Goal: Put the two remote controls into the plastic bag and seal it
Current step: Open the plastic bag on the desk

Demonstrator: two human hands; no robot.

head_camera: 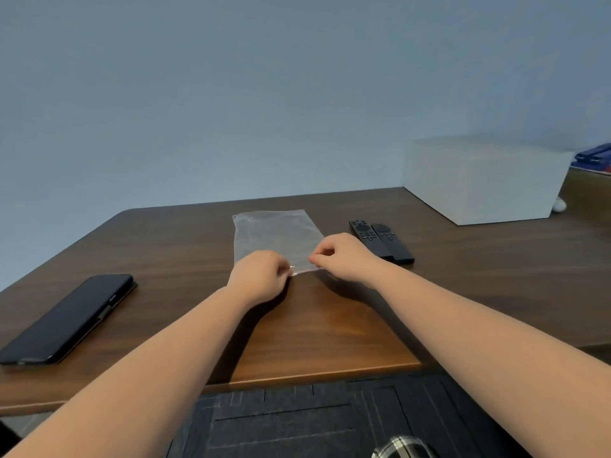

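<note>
Both hands pinch plastic bag (276, 238) edge | remotes (380, 240) outside

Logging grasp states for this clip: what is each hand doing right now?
Left hand: closed, pinching the near edge of the clear flat plastic bag.
Right hand: closed, pinching the same edge.

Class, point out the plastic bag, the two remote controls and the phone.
plastic bag (276, 236): head view, middle of clear film.
remote controls (380, 240): head view, where the pair meet.
phone (67, 317): head view, dark screen.
</note>
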